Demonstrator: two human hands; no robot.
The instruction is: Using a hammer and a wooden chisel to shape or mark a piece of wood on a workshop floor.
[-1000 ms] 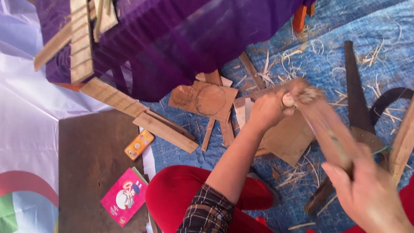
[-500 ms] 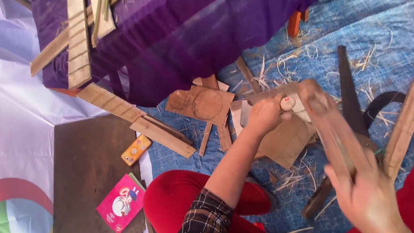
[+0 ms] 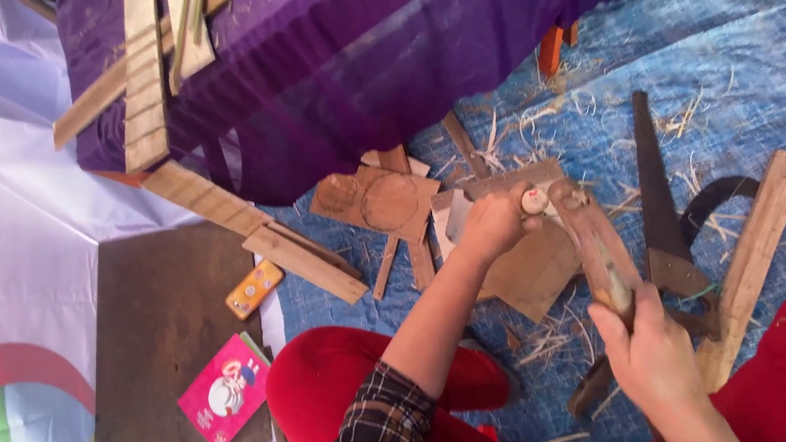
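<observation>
Firmly, the right hand [image 3: 652, 353] and left hand [image 3: 492, 228] each clench a worn brown wooden tool [image 3: 590, 238].

Left hand [image 3: 495, 225] pinches a small wooden disc [image 3: 534, 201]; right hand [image 3: 652, 353] grips a wooden tool [image 3: 593, 239].

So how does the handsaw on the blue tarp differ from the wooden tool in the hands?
The handsaw is dark metal, flat on the blue tarp, untouched. The wooden tool is brown, gripped by the right hand, with the left hand at its far end. Both are long and narrow.
</observation>
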